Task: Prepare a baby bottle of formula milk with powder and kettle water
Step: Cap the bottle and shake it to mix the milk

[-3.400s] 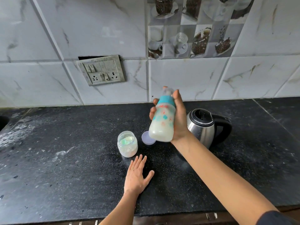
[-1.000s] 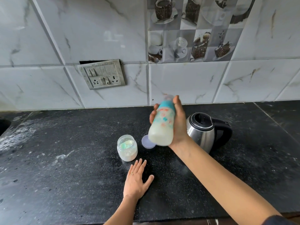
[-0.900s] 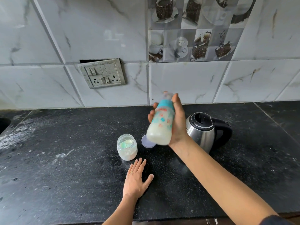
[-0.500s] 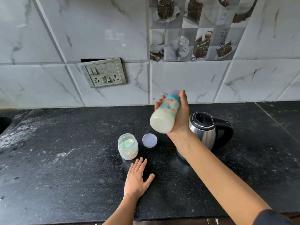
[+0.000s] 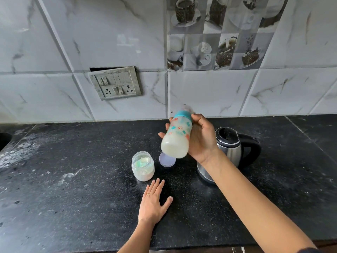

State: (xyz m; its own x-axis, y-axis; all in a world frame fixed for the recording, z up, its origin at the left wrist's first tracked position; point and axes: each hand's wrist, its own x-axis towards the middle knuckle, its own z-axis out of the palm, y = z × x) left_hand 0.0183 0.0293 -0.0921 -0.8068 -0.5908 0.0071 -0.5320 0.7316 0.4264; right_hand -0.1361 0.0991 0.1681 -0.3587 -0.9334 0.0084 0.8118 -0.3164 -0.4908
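We see a black speckled stone counter (image 5: 73, 189), matt and dusted with pale powder toward its left side, backed by glossy marble-veined wall tiles (image 5: 209, 92) and a grey switch plate (image 5: 115, 83). Our right hand (image 5: 199, 138) is raised above the counter, forearm reaching in from the near right, and its grip is closed around a translucent plastic baby bottle (image 5: 176, 136) with a teal collar and small coloured prints. The bottle is tilted, its rounded base toward us and its clear teat end pointing far and up; cloudy white milk fills the lower body. The fingers wrap behind the bottle and show at its left edge, the thumb lies near the collar, so the base hangs below the grip. Our left hand (image 5: 153, 203) lies flat on the counter, palm down, fingers spread, holding nothing. Just beyond its fingertips stands a small round clear jar (image 5: 143, 168) of white powder, uncapped, with a pale lilac lid (image 5: 166, 159) just beside it on the right. A brushed steel kettle (image 5: 231, 148) with a black handle stands at right, behind the right wrist.
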